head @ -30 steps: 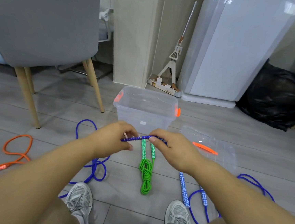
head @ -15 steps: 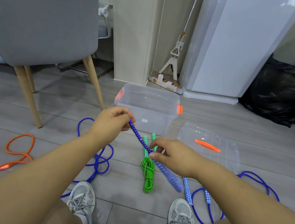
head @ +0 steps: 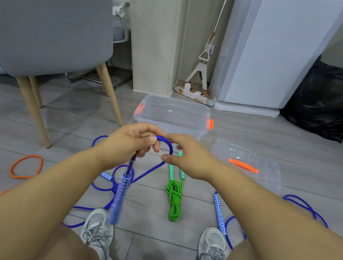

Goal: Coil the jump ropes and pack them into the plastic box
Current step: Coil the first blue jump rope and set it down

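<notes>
Pinching a blue jump rope (head: 166, 144) loop in left hand (head: 130, 141), handle dangling below; right hand (head: 189, 156) spreading open just beside, touching rope.

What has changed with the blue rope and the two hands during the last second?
The blue rope's handle swung from level to hanging below the left hand, which holds it. The right hand opened and bends a loop. The green rope and plastic box stayed.
</notes>
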A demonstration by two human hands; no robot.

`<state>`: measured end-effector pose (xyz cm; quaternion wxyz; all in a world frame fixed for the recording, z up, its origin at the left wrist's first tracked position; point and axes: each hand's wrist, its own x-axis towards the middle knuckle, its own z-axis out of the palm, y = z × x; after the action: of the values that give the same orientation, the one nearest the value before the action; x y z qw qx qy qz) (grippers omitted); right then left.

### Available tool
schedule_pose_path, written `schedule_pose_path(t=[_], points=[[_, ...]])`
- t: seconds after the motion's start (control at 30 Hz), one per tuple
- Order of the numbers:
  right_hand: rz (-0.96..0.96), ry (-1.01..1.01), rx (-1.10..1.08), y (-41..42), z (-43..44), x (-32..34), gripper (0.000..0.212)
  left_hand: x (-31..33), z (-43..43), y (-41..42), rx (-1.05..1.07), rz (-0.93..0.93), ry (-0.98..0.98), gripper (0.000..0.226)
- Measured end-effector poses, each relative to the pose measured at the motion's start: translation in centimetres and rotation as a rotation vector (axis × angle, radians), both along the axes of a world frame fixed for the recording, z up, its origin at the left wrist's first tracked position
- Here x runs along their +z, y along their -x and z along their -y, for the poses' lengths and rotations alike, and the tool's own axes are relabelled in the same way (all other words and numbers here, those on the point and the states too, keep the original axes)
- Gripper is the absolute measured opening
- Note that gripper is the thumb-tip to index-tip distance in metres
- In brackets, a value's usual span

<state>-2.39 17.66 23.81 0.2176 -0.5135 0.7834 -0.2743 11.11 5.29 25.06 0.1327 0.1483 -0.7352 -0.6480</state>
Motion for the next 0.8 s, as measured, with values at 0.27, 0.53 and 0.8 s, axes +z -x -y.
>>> schedule_pose_path(t=[0.27,0.53,0.8], points=[[-0.039,-0.001,-0.095,2.0,-1.2,0.6,0.032,-0.6,0.8,0.3,0.197,0.055,0.354,0.007],[-0.225,0.013,-0.331,5.7,-7.1,1.6,0.039,-2.1,1.9,0.3,0.323,0.224,0.587,0.014],[-0.011,0.275,-0.508,5.8,-7.7,1.9,0.029,-2.2,1.7,0.1,0.208,0.344,0.532,0.024]])
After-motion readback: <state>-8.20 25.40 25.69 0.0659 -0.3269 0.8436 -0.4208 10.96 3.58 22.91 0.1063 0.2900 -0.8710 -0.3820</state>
